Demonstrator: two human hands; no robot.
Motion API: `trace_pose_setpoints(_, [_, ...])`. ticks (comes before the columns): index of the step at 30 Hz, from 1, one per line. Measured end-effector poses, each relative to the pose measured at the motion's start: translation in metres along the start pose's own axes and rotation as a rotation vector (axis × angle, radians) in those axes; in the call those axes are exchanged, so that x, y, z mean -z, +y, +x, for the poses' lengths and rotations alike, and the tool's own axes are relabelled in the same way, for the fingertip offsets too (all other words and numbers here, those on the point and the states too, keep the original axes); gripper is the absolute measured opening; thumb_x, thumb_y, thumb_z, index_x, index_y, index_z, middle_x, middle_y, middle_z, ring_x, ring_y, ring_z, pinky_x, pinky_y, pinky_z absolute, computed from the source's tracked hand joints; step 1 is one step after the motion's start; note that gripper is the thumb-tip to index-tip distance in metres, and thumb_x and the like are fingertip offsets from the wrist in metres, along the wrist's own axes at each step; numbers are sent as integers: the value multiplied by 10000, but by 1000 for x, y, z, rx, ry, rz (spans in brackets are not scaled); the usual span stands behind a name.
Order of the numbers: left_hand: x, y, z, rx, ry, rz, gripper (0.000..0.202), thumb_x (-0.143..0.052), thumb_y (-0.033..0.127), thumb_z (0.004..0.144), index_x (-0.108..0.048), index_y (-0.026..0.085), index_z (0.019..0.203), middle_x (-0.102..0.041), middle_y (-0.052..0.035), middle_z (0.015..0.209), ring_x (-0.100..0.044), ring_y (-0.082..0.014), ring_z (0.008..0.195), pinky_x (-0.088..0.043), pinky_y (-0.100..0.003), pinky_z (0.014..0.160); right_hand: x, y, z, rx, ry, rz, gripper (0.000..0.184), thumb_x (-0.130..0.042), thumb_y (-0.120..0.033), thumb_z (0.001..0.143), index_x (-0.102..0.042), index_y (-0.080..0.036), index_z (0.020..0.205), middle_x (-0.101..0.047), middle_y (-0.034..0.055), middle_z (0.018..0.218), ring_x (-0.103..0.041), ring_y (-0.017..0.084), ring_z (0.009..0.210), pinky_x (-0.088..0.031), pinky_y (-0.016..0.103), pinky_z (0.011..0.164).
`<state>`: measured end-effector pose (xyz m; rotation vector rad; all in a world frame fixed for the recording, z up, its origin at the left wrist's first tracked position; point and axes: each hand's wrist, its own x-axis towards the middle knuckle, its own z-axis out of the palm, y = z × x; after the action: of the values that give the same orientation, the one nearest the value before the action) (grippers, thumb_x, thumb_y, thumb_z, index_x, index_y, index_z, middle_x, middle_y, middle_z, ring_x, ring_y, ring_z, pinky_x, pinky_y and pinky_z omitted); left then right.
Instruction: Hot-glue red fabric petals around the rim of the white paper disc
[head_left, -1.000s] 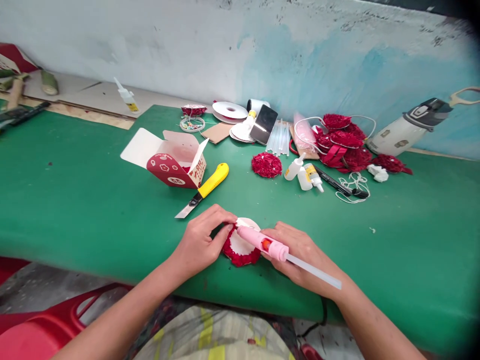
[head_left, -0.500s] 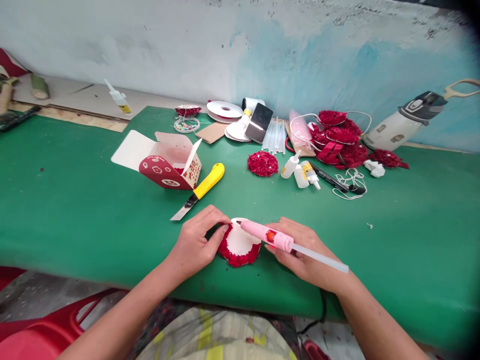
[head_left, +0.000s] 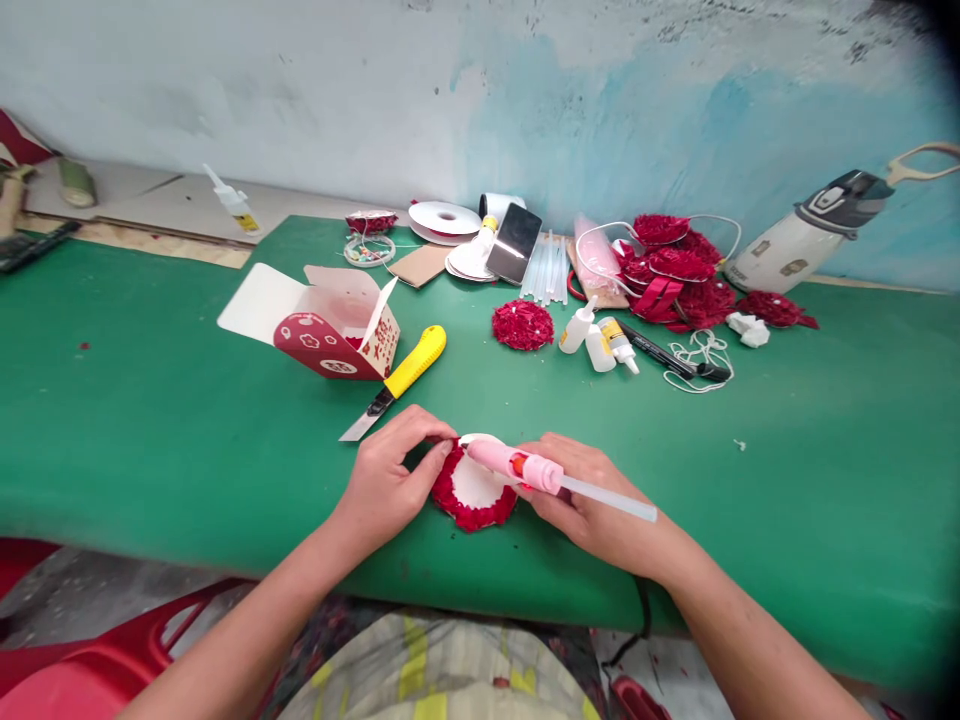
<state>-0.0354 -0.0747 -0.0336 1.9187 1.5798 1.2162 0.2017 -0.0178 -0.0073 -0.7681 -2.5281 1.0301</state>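
Observation:
A round white disc lies on the green table in front of me, with ruffled red trim around much of its rim. The rim's top right part shows bare white. My left hand pinches the red trim at the disc's upper left edge. In my right hand is a pink hot glue gun with a clear glue stick sticking out of its back. The gun's tip is over the disc's upper part, close to my left fingertips. My right fingers are partly hidden behind the gun.
A yellow utility knife lies with its blade out, left of the disc. Beyond stand an open red-and-white box, a finished red rosette, small glue bottles, glue sticks, a phone, piled red rosettes and a bottle.
My right hand has moved the glue gun slightly left and down, with its tip nearer my left fingers. My left hand keeps its pinch at the disc's edge. The whole view has shifted slightly.

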Motion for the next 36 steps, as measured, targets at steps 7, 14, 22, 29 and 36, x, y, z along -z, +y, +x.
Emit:
trace_pose_setpoints(7, [-1, 0, 1, -1, -1, 1, 113, -562, 97, 861, -648, 162, 895, -624, -29, 822, -587, -142, 780, -472, -268, 721, 1, -5, 2, -16, -11, -71, 120, -434, -248, 993, -534, -187, 969, -541, 20, 825, -471, 167, 749, -362, 295, 666])
trace_pose_setpoints(14, [-1, 1, 2, 37, -5, 2, 97, -565, 124, 866, -652, 162, 886, -624, -30, 825, -592, -143, 778, -473, -266, 720, 0, -3, 3, 6, 30, -52, 136, -471, -231, 977, -462, -200, 845, -503, -1, 784, -449, 151, 718, -331, 272, 633])
trace_pose_setpoints(22, [-1, 4, 3, 83, -14, 24, 88, -560, 145, 870, -645, 168, 871, -620, -24, 821, -590, -143, 780, -475, -273, 728, 0, 0, 3, 11, 56, -20, 184, -523, -177, 936, -410, -212, 796, -475, -23, 753, -429, 138, 682, -311, 260, 607])
trace_pose_setpoints(29, [-2, 5, 3, 92, -64, 67, 104, -536, 166, 881, -639, 171, 863, -612, -24, 812, -582, -146, 774, -465, -282, 711, -1, 0, 2, 15, 65, -14, 171, -529, -177, 933, -428, -212, 800, -491, -21, 758, -440, 140, 687, -315, 263, 606])
trace_pose_setpoints(36, [-4, 2, 6, 56, -114, 250, 131, -506, 178, 873, -626, 183, 821, -616, -23, 770, -537, -177, 764, -425, -346, 756, -2, -1, 1, 8, 86, -9, 132, -546, -173, 922, -477, -210, 815, -523, -15, 757, -469, 143, 686, -331, 264, 596])
